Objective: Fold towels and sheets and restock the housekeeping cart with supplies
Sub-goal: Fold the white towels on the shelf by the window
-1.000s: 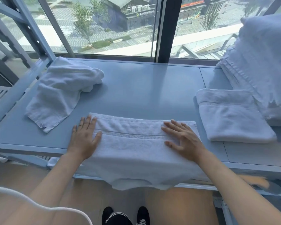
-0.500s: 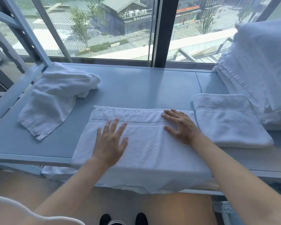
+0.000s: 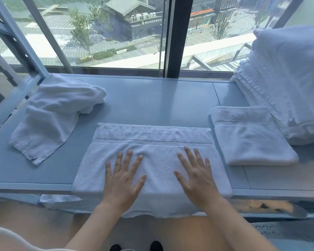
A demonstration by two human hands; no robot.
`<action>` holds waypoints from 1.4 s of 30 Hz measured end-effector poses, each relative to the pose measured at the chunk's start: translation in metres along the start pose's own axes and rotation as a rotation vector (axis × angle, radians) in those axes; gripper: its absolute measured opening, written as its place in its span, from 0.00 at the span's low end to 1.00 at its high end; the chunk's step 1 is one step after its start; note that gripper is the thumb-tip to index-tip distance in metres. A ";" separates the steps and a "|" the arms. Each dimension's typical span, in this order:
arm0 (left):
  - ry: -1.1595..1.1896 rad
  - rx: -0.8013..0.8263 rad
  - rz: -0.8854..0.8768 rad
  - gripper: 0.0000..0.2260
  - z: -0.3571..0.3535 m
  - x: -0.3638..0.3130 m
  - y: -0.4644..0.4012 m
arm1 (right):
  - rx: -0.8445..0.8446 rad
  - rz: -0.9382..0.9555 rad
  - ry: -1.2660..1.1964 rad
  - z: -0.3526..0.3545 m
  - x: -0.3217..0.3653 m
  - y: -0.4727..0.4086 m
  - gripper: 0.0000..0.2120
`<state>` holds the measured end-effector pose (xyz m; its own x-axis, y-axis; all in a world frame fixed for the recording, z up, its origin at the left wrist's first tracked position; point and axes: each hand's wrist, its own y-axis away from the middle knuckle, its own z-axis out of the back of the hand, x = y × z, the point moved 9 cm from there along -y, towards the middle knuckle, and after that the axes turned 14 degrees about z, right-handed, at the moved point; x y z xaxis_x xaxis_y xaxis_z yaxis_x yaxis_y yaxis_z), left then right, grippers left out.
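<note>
A white towel (image 3: 152, 140) lies spread flat on the grey shelf top (image 3: 152, 102), its near end hanging over the front edge. My left hand (image 3: 122, 180) presses flat on it left of centre, fingers straight and spread. My right hand (image 3: 198, 176) lies flat on it right of centre, fingers straight too. Neither hand grips the cloth. A folded white towel (image 3: 250, 136) sits to the right, a crumpled white towel (image 3: 54, 115) to the left.
A tall stack of white linen (image 3: 286, 84) fills the back right corner. A slanted metal frame (image 3: 16, 44) rises at the left. A window runs behind the shelf. A white cable (image 3: 11, 236) crosses the lower left; my shoes (image 3: 134, 247) show below.
Both hands have slid toward the near edge and closer together on the towel. The towel lies further onto the shelf and flatter than a second ago.
</note>
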<state>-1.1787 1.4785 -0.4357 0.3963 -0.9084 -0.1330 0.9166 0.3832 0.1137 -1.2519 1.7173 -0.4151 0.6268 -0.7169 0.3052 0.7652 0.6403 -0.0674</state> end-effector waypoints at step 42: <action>0.041 0.007 0.036 0.32 0.014 0.023 -0.013 | -0.140 0.000 0.042 0.034 -0.047 -0.134 0.29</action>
<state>-1.1822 1.4504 -0.4269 0.4306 -0.8867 -0.1685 0.9015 0.4138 0.1263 -1.3886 1.6742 -0.3878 0.6300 -0.7298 0.2657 0.7765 0.5975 -0.2001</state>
